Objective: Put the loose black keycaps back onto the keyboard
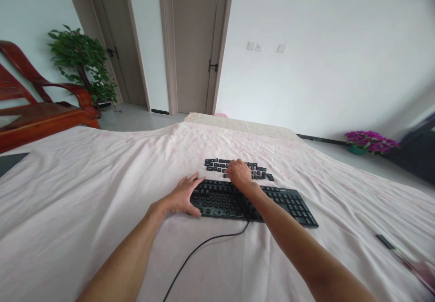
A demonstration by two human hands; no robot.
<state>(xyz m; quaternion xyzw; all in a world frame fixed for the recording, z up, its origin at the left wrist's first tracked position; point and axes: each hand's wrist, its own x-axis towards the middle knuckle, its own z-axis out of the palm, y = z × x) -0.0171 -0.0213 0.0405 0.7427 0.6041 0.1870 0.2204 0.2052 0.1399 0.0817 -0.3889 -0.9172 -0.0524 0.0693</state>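
A black keyboard lies upside-on to me on the bed, with its cable running toward me. Many of its key positions on the left and middle are bare, while keycaps still sit at the right end. My left hand spans the keyboard's left end, thumb on the near edge and fingers on the far one. Just beyond the keyboard, loose black keycaps are laid out in rows. Over these rows is my right hand, fingers bent down and closed among the keycaps; whatever is between the fingertips is hidden.
A pale floral sheet with folds covers the bed. At the right lies a thin dark-ended tool. A dark flat object is at the left edge. Beyond stand a wooden chair, a plant and purple flowers.
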